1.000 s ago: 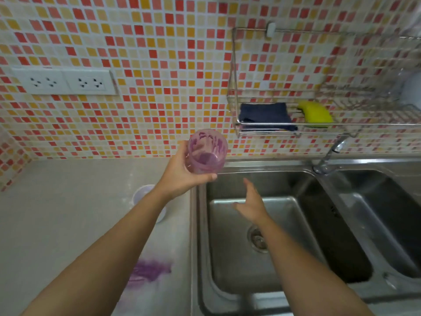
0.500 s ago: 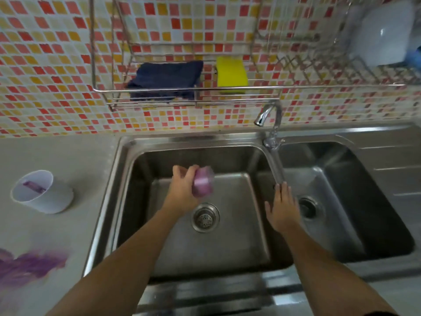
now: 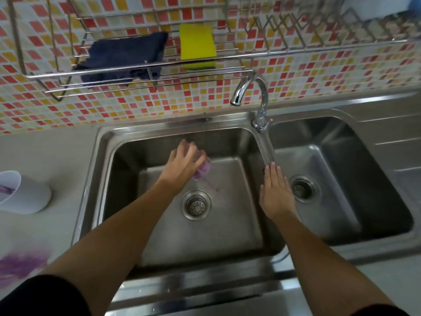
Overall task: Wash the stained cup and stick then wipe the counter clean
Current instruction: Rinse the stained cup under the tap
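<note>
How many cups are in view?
2: a purple-stained cup in the left hand over the left basin; a white cup on the counter, far left. Top-right rack item unclear.

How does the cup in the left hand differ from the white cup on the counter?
The stained cup is see-through and purple-tinted; the white cup is opaque. The left hand holds the stained cup tilted over the left basin; the white cup rests on the counter, untouched. Only the white cup holds a stick. Both show purple.
</note>
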A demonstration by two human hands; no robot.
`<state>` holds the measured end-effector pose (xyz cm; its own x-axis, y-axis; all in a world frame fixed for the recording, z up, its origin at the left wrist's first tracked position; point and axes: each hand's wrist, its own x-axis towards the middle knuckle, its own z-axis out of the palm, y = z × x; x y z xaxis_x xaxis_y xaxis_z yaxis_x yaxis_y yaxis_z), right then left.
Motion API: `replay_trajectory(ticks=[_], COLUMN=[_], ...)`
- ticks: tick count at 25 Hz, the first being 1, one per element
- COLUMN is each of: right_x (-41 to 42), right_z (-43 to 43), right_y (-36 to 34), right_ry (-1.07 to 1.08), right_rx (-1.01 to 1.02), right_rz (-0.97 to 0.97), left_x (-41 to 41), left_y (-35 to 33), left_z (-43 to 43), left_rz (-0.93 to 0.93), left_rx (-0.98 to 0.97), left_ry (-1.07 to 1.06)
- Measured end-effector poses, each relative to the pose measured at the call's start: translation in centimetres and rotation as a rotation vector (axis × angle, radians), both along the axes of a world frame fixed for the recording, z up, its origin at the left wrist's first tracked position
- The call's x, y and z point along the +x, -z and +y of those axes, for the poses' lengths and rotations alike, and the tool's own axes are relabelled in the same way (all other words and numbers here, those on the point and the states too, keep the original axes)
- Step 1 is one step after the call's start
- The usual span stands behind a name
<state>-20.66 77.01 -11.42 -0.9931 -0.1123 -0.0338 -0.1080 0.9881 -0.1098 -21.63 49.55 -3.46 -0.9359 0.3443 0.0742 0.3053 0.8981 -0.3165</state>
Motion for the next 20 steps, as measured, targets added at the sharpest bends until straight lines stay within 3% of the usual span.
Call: replay_trajectory(ticks=[3, 9, 12, 15, 18, 20], right_x=[0.4, -3.8, -9.9, -12.3, -12.3, -12.5], right_z=[-0.2, 0.1, 0.0, -1.0, -1.8, -2.2], right_y=[-0.3, -3.5, -7.0, -8.3, -7.2, -6.4], right_ry=[-0.015, 0.088, 0.113, -0.074, -0.349, -0.414], right_rx=[-0.047, -0.391, -0.508, -0.427, -0.120, 0.010], right_rz=[-0.006, -0.003, -0.084, -0.137, -0.170, -0.155], left_x=[-0.3, -0.7, -1.5, -2.1, -2.6, -2.8], left_y=[-0.6, 0.0, -0.2, -0.5, -0.7, -0.7], left_z=[0.5, 1.4, 2.2, 3.1, 3.9, 4.3], left_rz=[0.015, -0.235, -0.403, -0.499, -0.529, -0.551], left_rx=[0.021, 1.192, 1.673, 1.826, 1.904, 1.911], left_ry=[0.064, -0.502, -0.523, -0.465, -0.408, -0.394])
